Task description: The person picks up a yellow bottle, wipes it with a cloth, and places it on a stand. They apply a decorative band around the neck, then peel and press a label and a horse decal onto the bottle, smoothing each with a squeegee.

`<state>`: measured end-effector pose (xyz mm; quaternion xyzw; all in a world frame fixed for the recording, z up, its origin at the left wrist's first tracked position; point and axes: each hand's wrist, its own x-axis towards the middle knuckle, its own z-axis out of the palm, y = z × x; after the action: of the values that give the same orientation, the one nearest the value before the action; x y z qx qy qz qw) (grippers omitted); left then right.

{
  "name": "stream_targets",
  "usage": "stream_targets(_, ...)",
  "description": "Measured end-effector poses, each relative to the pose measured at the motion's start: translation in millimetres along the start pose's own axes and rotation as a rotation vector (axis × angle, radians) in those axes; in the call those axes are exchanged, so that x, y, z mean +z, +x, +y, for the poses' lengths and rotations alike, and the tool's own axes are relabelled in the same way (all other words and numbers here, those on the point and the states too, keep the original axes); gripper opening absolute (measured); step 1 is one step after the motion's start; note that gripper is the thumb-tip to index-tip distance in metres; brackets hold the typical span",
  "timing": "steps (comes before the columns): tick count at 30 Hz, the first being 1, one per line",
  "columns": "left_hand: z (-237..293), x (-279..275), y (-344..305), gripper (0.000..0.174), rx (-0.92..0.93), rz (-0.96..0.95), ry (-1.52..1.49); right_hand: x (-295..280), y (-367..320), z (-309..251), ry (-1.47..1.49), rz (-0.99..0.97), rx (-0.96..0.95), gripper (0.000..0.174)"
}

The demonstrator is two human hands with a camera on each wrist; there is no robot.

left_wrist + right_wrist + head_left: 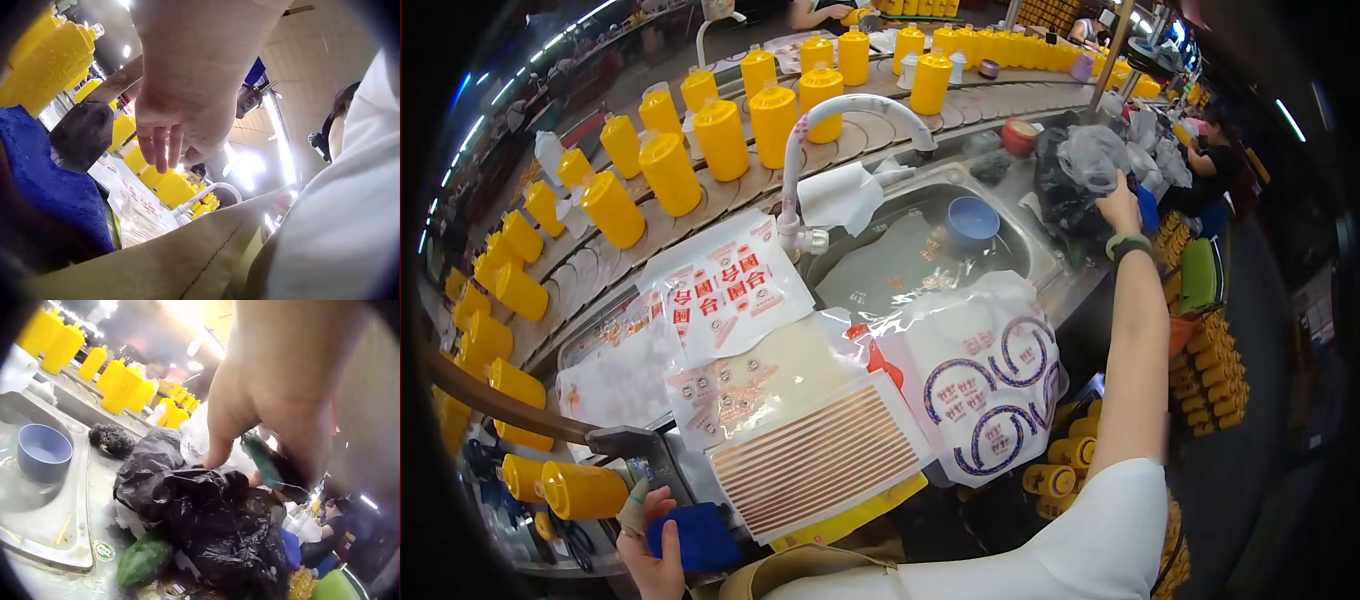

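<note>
The right hand's (1120, 212) thumb touched the black bag (206, 515) off the right edge of the sink (82, 509); whether the fingers gripped anything could not be told. The left hand's (645, 560) fingers hung loose, holding nothing, near a blue pad (702, 538). Printed sheets (985, 395) overlapped the sink's near edge, presumably for easy reach.

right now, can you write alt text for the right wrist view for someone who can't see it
A person's right hand is at the top of a crumpled black plastic bag. To the left in the picture, a blue bowl sits in a sink, with yellow bottles standing in the background.
</note>
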<state>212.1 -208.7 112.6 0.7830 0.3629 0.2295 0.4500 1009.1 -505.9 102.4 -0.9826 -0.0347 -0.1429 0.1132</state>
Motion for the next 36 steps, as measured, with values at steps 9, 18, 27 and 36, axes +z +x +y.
stream_targets(9, -14, -25, -11, 0.056, 0.002, 0.072, -0.002, -23, -54, -8, 0.056, 0.254, -0.034, 0.061)
stream_targets(18, -24, -60, -34, 0.043, 0.203, 0.057, 0.078, -67, -195, -87, 0.309, 0.208, -0.747, 0.047)
stream_targets(27, -89, -130, -73, 0.029, 0.105, 0.633, -0.126, -121, -425, -217, 0.766, -0.312, -0.938, 0.025)
stream_targets(36, -152, -151, -7, 0.098, 0.255, 0.57, -0.028, -133, -588, -288, 1.044, -0.955, -0.879, 0.023)
